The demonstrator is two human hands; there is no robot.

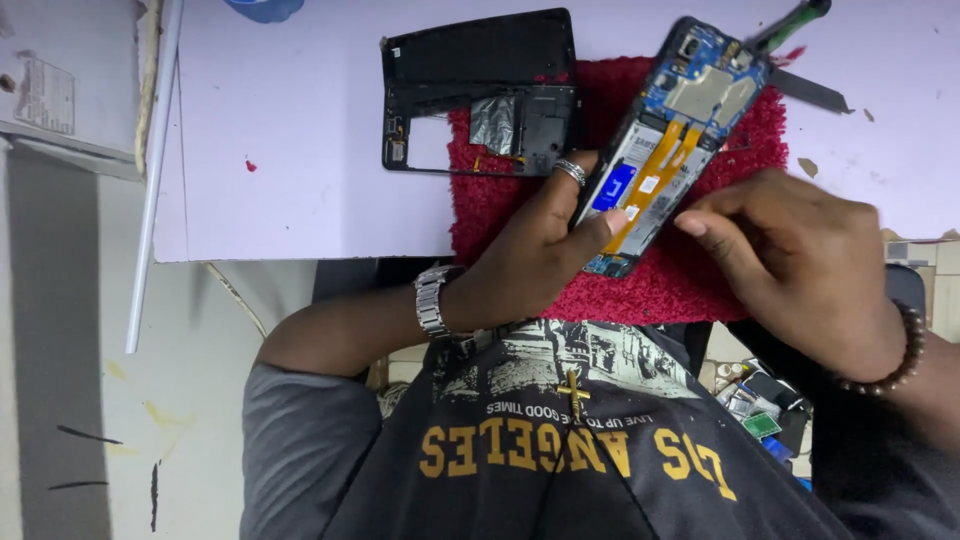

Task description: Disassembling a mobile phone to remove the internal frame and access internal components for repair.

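Note:
An opened phone without its back lies tilted on a red fuzzy cloth. It shows a blue circuit board, orange flex cables and a battery. My left hand, with a ring and a metal wristwatch, grips the phone's lower left side, thumb resting on the battery near the orange cable. My right hand, with a bead bracelet, has its fingers curled. Its fingertip touches the phone's lower right edge. Anything pinched in it is hidden.
A black phone back frame lies on the white table, partly on the cloth. A green-handled tool and a dark flat blade lie at the top right. Small parts sit low at the right.

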